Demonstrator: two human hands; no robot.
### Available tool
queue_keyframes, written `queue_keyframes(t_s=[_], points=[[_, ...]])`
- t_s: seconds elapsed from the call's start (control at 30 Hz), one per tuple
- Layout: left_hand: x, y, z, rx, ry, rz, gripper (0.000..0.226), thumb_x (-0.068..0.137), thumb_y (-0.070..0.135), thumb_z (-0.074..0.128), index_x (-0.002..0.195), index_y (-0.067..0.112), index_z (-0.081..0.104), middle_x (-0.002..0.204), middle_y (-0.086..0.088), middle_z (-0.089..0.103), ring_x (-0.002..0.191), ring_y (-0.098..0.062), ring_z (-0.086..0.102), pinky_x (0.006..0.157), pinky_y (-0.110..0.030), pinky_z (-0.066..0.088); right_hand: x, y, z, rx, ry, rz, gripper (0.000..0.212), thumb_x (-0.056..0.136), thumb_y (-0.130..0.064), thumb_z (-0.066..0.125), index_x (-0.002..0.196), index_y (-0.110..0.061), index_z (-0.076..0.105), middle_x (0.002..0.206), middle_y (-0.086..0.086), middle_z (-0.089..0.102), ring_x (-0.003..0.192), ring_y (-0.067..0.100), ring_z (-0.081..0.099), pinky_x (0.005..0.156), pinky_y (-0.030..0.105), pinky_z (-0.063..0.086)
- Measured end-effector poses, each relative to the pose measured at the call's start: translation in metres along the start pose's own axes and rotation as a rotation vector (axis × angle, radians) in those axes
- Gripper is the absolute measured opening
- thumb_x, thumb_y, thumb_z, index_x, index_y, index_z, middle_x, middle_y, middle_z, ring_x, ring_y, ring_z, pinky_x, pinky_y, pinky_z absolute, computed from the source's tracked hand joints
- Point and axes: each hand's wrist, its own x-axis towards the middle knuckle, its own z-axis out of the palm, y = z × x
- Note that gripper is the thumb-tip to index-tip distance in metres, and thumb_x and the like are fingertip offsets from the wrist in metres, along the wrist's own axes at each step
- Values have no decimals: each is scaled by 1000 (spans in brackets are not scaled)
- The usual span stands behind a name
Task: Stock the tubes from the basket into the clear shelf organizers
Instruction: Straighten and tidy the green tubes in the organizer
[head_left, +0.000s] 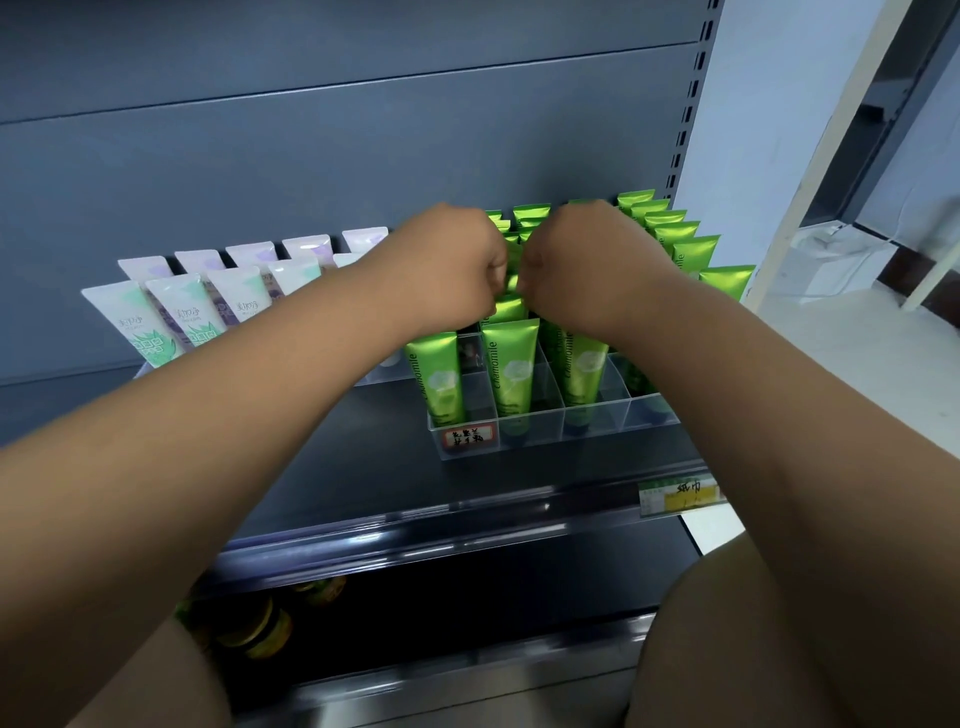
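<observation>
A clear shelf organizer (545, 431) on the dark shelf holds several upright green tubes (509, 369) in rows. Both my hands reach over its middle rows, knuckles almost touching. My left hand (452, 260) and my right hand (576, 260) have curled fingers down among the green tube tops; what each one grips is hidden behind the knuckles. To the left, a second organizer (387, 371) holds several white tubes (182, 312) with mint and purple prints. The basket is out of view.
The grey back panel (363, 130) rises behind the tubes. A slotted upright post (691, 104) bounds the shelf on the right. A price label (675, 496) sits on the shelf's front rail. Dark round items (260, 629) lie on the shelf below.
</observation>
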Motion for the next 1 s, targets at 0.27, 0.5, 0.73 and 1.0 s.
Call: queue_keyframes(t_s=[0.27, 0.5, 0.73, 1.0], points=[[-6, -1, -5, -128, -3, -69, 9, 83, 16, 73, 86, 23, 79, 86, 9, 74, 89, -15, 68, 85, -33, 55, -3, 3, -4, 26, 12, -11, 20, 87, -21, 58, 88, -20, 78, 84, -1, 63, 86, 27, 61, 78, 38, 57], [0, -14, -16, -314, 55, -133, 6, 86, 22, 76, 89, 19, 80, 81, 10, 72, 68, -1, 60, 60, -16, 44, -5, 22, -22, 251, 29, 28, 31, 85, -7, 62, 96, -28, 82, 95, -9, 74, 90, 9, 63, 82, 22, 46], [13, -27, -9, -273, 15, -130, 8, 86, 18, 78, 94, 18, 79, 76, 16, 66, 63, 5, 57, 54, -8, 38, 2, 34, -18, 364, 63, 84, 10, 86, -21, 74, 92, -23, 81, 78, -16, 66, 84, 9, 66, 78, 24, 50], [27, -30, 2, -342, -28, -100, 10, 84, 18, 81, 93, 17, 79, 87, 4, 75, 51, 10, 54, 44, -6, 35, 22, 29, -2, 233, 71, 3, 13, 84, -21, 72, 91, -25, 81, 92, -3, 75, 92, 20, 67, 84, 36, 55]])
